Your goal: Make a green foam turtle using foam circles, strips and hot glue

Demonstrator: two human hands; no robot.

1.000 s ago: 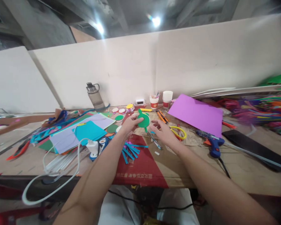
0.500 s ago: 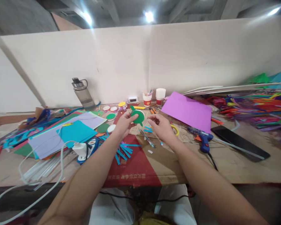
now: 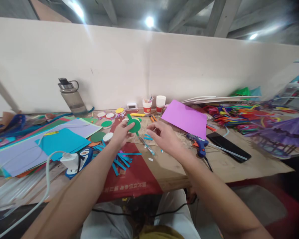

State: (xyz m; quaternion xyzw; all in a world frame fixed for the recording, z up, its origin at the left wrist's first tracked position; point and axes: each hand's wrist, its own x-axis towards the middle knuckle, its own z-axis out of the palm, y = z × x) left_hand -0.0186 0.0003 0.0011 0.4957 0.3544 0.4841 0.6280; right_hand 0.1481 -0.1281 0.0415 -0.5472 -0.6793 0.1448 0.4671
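Note:
My left hand (image 3: pixel 121 133) grips a round green paper disc (image 3: pixel 134 125) at its left side, with the thumb lying on its face. Narrow green strips stick out from the disc's top and bottom, and a pale rim shows at its edge. To the right, my right hand (image 3: pixel 162 135) hovers apart from the disc, fingers bent and thumb spread away, with nothing visible in it. Below and between the hands lies a pen-like tool (image 3: pixel 149 148). Short blue paper strips (image 3: pixel 147 136) lie beside it, and longer blue strips (image 3: pixel 122 160) fan out below my left wrist.
Coloured paper sheets (image 3: pixel 62 141) and a power strip (image 3: pixel 86 156) lie left, near a water bottle (image 3: pixel 73 99). Paper cups (image 3: pixel 160 102) stand at the back. On the right are purple paper (image 3: pixel 185 118), a glue gun (image 3: pixel 201 146), a phone (image 3: pixel 226 146) and pipe cleaners (image 3: pixel 229 114).
The view has swung to the right, bringing a purple paper umbrella-like model into sight. My left hand keeps its hold on the green disc; my right hand's thumb and fingers look more spread.

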